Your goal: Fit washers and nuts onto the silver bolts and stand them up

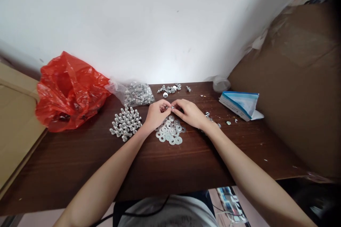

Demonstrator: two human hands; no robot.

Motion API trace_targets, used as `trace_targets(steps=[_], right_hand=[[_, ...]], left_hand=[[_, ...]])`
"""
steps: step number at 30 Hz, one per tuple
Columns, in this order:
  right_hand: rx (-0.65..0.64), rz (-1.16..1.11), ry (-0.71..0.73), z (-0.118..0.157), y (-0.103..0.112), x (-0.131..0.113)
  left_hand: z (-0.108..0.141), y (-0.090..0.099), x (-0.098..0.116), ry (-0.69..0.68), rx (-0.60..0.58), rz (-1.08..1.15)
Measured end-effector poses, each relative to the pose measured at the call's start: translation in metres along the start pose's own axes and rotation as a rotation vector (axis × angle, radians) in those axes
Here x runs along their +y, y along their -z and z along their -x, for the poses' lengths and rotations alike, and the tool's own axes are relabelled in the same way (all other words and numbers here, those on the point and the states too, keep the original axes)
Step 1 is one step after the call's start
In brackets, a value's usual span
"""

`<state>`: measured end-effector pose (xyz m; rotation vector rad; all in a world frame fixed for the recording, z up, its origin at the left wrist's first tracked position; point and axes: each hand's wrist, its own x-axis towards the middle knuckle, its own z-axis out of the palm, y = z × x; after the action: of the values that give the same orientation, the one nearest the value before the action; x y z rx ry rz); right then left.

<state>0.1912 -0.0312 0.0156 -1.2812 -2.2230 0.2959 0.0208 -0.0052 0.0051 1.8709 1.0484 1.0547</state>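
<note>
My left hand and my right hand meet over the middle of the table, fingertips closed in a pinch. Between them is a small shiny metal fastener, mostly covered by the fingers; whether it is a bolt or a nut I cannot tell. Just below the hands lies a loose pile of flat washers. Left of my left wrist stand many bolts, mostly heads down, shanks up. Several nuts lie beside my right wrist, partly hidden by it. Beyond the hands are bolts fitted with washers.
A clear bag of metal fasteners and a red plastic bag sit at the back left. On the right are a blue-and-white packet and a large cardboard box. Another carton borders the dark wooden table.
</note>
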Motion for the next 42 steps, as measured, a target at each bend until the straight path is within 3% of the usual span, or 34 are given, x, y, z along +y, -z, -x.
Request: trace_targets(steps=[16, 42], right_hand=[[0.024, -0.108, -0.053, -0.0014, -0.001, -0.0043], [-0.015, -0.086, -0.027, 0.0001, -0.001, -0.0014]], left_hand=[[0.002, 0.0022, -0.0039, 0.02, 0.02, -0.032], [0.0055, 0.002, 0.0012, 0.0, -0.029, -0.181]])
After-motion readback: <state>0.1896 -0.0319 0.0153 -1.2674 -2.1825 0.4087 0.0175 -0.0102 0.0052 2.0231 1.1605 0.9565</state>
